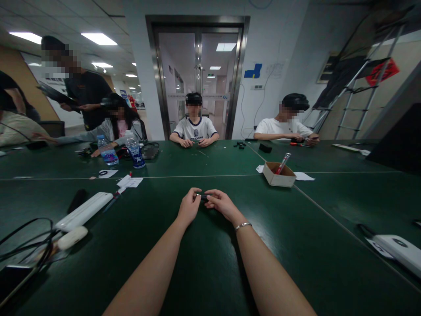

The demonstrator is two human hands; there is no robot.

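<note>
Black item: small, dark and stubby, it is gripped at mid-table between the fingertips of two bare hands. A bright, metallic-looking glint marks its left end, while the rest shows almost uniformly dark. Finer detail is too small to read.

Left hand: thumb and bent forefinger close on the bright end, the back of the hand turned toward the camera.

Right hand: thumb and fingers pinch the dark end, near the left hand's fingertips. A silver bracelet circles the wrist.

Green table: dark, with a dull sheen and pale seams. Whether the hands rest on it cannot be told.

Cardboard box: topless, it stands beyond the hands to the right, a red-and-silver tube leaning inside and white paper just beside it.

Bottles: a clear bottle and a blue-labelled bottle stand side by side at far left.

White case: long and narrow, it lies left of the hands, near a rounded pale object and black cables.

Across the table: a person in a white T-shirt sits before a glass door, hands at the table's edge.
</note>
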